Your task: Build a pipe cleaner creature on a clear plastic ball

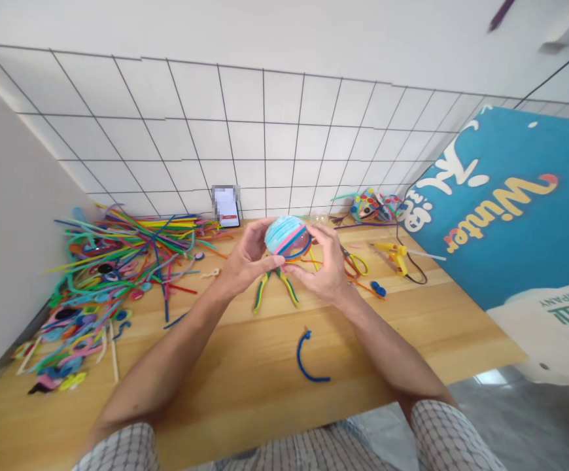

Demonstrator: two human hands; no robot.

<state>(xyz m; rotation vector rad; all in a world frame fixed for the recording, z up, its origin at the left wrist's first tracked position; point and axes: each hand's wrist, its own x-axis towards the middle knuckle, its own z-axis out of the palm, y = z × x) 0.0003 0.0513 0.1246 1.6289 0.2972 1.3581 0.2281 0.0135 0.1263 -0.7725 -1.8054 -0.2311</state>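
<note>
Both my hands hold a small ball (286, 237) wrapped in light blue, pink and orange pipe cleaners, raised above the wooden table (245, 386). My left hand (245, 261) grips its left side with the fingers curled round it. My right hand (321, 265) grips its right side, thumb and fingers pinched on the wrapping. Under my hands lie pliers with yellow-green handles (275, 288). A bent blue pipe cleaner (307, 356) lies on the table nearer to me.
A large heap of coloured pipe cleaners (118, 261) covers the table's left. A phone (227, 208) leans on the tiled wall. Scissors (356, 263), a yellow glue gun (395, 255) and a coloured craft piece (370, 204) lie at the right. A blue box (510, 203) stands at the right.
</note>
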